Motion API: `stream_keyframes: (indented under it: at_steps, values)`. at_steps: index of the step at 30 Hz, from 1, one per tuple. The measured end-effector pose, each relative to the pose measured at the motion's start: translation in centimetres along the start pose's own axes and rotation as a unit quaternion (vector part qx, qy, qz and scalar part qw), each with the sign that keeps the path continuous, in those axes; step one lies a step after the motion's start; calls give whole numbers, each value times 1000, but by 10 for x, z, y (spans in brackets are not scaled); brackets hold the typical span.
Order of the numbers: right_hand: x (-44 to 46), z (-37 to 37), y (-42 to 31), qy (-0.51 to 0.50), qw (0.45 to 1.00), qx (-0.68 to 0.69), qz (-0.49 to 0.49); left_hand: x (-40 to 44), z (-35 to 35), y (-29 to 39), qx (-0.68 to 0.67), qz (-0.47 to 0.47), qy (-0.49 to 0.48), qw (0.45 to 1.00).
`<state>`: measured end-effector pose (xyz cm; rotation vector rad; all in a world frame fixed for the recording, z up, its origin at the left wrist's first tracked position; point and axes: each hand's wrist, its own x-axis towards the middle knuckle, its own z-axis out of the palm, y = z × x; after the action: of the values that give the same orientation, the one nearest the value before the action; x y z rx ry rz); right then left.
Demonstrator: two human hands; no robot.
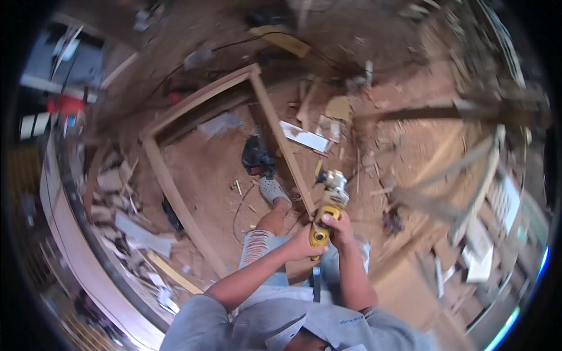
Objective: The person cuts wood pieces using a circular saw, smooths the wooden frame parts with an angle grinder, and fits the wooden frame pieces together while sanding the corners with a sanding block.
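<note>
I hold a yellow and black angle grinder [332, 212] in front of my lap, its silver head pointing away from me. My left hand [300, 244] is closed around the rear of its body. Farther forward, my right hand [339, 227] grips the side of the yellow housing, thumb on top. A dark round part shows at the left of the head, too blurred to make out fully. Beside the grinder, to its left, runs one rail of a wooden frame [274, 120]; I cannot tell whether they touch.
My foot in a grey clog [271, 190] stands inside the frame, near a black power tool [257, 157]. A white board piece [304, 137] lies right of the frame. Wood scraps and sawdust cover the floor. A wooden trestle [477, 187] stands at the right.
</note>
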<state>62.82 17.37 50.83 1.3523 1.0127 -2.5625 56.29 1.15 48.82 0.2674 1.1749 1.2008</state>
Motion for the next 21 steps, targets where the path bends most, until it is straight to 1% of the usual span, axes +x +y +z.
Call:
stream_keyframes:
  at_steps: [1,2,5,6,9,10,11,12,13,14,15,16,17,18,21]
  values:
    - [-13,-2,8,-18,998,63,-2,-13,1,4,-25,3,-51,998]
    - [-23,3,20,-15,992,122,-2,-28,4,14,-15,13,-25,999]
    - [-63,26,38,16,977,198,-73,-64,6,26,42,-33,-83,995]
    - [-76,27,49,50,969,218,-103,-74,6,26,56,-90,-117,987]
    - [-122,22,89,142,933,272,-187,-113,31,31,108,-89,-138,981]
    - [-139,19,93,173,916,289,-218,-122,32,7,151,-35,-164,974]
    - [-157,17,103,204,896,309,-245,-133,36,-3,217,-14,-178,960]
    - [-175,14,117,253,861,354,-264,-145,42,-14,281,9,-193,940]
    - [-191,5,134,273,843,369,-280,-152,48,-22,339,36,-209,917]
    - [-213,-5,155,293,823,387,-296,-164,69,-16,351,11,-234,906]
    - [-240,-8,180,318,795,414,-308,-175,84,-24,407,20,-255,877]
    - [-267,-7,199,375,764,419,-316,-191,94,-33,459,26,-282,842]
    - [-294,-6,225,404,724,453,-327,-203,107,-42,507,42,-310,803]
    - [-322,-3,251,428,684,484,-339,-220,126,-49,523,88,-341,776]
    - [-375,-2,336,501,561,556,-354,-247,153,-97,513,26,-445,734]
